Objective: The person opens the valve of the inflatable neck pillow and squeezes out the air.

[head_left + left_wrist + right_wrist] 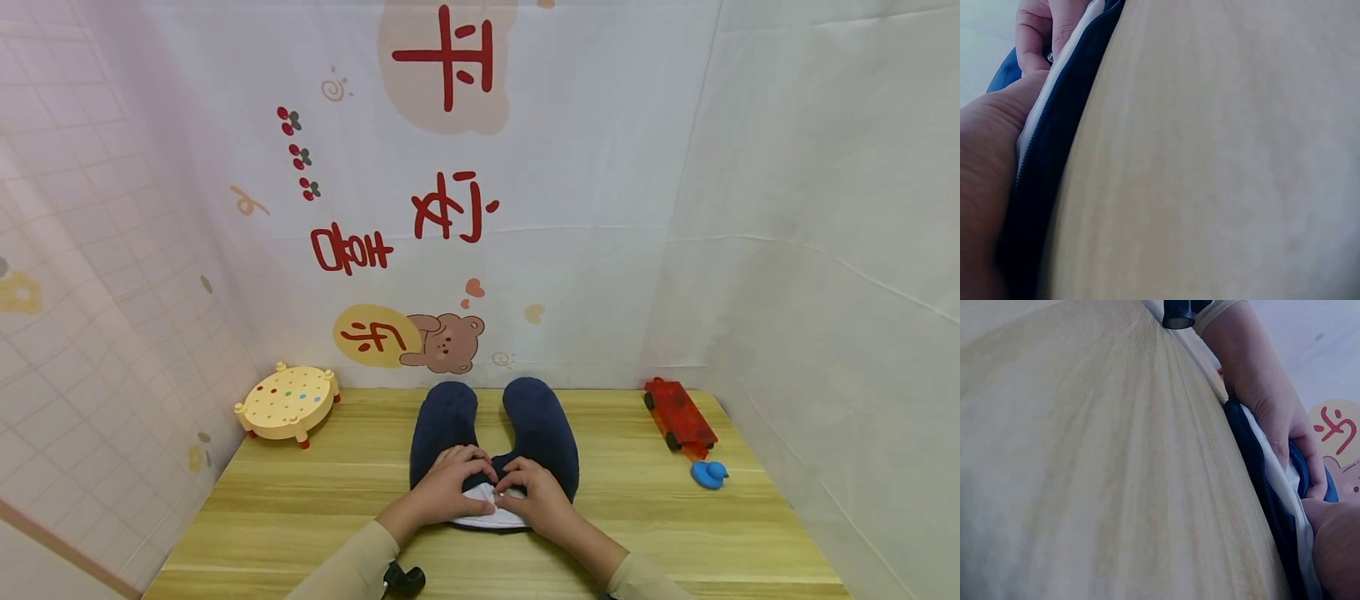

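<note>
A navy U-shaped neck pillow (542, 421) lies on the table, its two arms pointing away from me. Along its near curve the cover is unzipped, and white inner fabric (487, 518) shows; zip teeth run along the navy edge (1054, 125) in the left wrist view. My left hand (448, 487) grips the pillow at the opening, thumb on the white fabric and fingers over the navy side. Facing it, my right hand (542, 498) pinches at the same white fabric, fingertips close to the left thumb. A small shiny piece (1050, 57) shows between the fingers.
At the back left stands a cream round toy stand (288, 404) with coloured dots and red-tipped legs. On the right are a red toy car (681, 414) and a small blue toy duck (708, 475). A printed white curtain (600, 208) hangs behind the table.
</note>
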